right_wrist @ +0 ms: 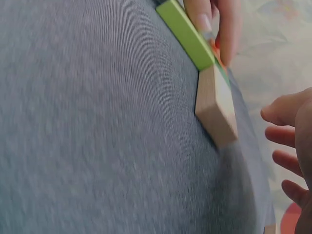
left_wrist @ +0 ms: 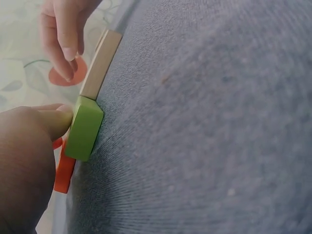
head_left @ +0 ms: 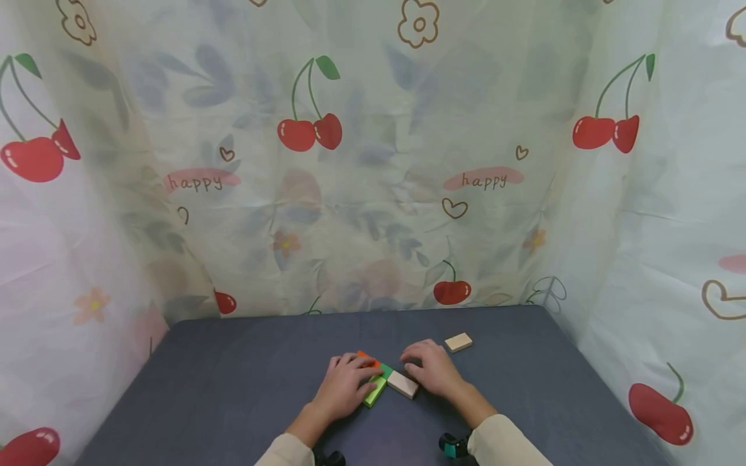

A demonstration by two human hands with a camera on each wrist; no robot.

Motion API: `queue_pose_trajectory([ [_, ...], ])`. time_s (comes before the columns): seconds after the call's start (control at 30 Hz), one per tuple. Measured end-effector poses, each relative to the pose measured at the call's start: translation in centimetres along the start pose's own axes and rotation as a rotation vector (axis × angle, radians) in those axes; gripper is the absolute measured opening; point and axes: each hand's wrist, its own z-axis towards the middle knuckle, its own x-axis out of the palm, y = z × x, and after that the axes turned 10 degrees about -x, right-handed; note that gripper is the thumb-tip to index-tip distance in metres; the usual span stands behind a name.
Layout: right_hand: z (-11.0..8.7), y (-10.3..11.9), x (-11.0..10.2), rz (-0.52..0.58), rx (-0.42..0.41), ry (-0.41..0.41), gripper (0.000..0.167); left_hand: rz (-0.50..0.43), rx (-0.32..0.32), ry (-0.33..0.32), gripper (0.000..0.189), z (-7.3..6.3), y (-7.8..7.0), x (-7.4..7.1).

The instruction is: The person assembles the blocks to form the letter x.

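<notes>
Four-way contact marks a small group of wooden blocks lying flat on the dark cloth. It has a light green block (head_left: pixel 375 393), an orange block (head_left: pixel 362 355), a darker green block (head_left: pixel 386 370) and a plain wood block (head_left: pixel 403 384). My left hand (head_left: pixel 344 387) lies over the group's left side, its fingers reaching across the orange block and partly hiding it. In the left wrist view, the left thumb rests at the edge of the light green block (left_wrist: pixel 87 127). Apart from the plain wood block (right_wrist: pixel 214 107), my right hand (head_left: pixel 436 370) hovers to its right with loosely bent, empty fingers.
Another plain wood block (head_left: pixel 459 342) lies behind the right hand, toward the back of the table (head_left: pixel 233 382). A printed curtain (head_left: pixel 373 162) hangs around the back and both sides.
</notes>
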Motion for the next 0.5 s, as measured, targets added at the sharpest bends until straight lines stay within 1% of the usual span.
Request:
queue_pose_trajectory([
  [0.27, -0.5, -1.6, -0.5, -0.068, 0.081, -0.080, 0.014, 0.012, -0.014, -0.001, 0.033, -0.1, -0.2, 0.2],
  [0.5, -1.8, -3.8, -0.9, -0.189, 0.170, -0.142, 0.025, -0.006, -0.009, -0.001, 0.032, -0.3, -0.3, 0.1],
])
